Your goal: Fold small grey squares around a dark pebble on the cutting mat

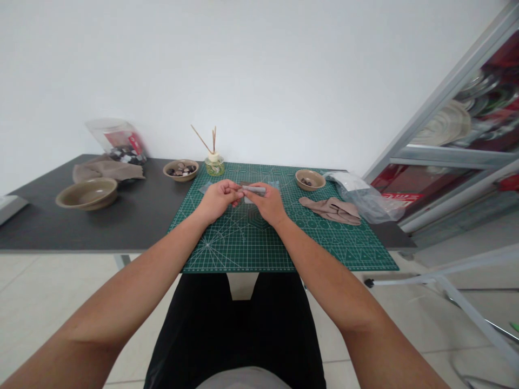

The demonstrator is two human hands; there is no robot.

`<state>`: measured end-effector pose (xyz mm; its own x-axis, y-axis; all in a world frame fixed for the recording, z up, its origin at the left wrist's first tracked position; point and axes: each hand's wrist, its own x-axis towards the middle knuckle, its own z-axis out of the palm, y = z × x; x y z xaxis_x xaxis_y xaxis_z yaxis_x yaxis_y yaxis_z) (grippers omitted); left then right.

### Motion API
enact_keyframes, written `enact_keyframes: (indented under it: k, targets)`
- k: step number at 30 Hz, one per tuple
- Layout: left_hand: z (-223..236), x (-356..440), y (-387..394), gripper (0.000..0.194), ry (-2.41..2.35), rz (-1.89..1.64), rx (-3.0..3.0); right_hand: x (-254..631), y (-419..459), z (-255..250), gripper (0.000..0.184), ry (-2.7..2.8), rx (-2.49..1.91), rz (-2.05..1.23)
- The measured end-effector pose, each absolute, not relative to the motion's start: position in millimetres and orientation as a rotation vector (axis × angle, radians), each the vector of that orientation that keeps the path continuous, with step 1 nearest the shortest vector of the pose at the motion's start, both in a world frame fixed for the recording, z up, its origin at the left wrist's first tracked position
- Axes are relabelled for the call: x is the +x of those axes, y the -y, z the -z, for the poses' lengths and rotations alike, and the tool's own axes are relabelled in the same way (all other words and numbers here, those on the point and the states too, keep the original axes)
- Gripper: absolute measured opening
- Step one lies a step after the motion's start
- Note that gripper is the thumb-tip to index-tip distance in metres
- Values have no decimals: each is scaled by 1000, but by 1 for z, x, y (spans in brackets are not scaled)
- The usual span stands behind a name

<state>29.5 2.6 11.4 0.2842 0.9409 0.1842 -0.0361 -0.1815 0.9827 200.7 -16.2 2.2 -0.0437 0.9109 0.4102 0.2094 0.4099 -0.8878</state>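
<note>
- Head view, clock centred on the gray tube [258,189] above the green mat [247,254]: pebble-filled bowl [178,178], toward ten o'clock.
- Left hand [220,200], nine: fingertips bunched at the tube; cannot tell if pinching.
- Right hand [270,204], four: pinching the tube.
- Small bowl [313,175], past two.
- Brown cloth [332,209], past three.

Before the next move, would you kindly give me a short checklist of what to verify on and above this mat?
1. Grey tube in the right hand: ok, held.
2. Left hand gripping something small: cannot tell; detail too fine.
3. Both hands above the mat: ok.
4. Diffuser upright: ok.
5. Stones inside the right bowl: ok.
6. Right cloth spread flat: not ok, crumpled.
</note>
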Motion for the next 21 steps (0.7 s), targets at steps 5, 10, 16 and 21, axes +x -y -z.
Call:
enact_keyframes:
  k: [5,10,16,21]
  targets:
    - [-12,30,-1,32,-890,-1161,1439,200,14,1,23,1562,-997,-796]
    - [-13,31,0,33,-899,-1146,1437,202,15,0,23,1539,-1042,-808]
    - [-11,29,-4,32,-868,-1135,1454,200,16,-2,21,1544,-1052,-769]
    - [-9,28,-5,31,-857,-1124,1451,200,16,-2,22,1551,-1031,-805]
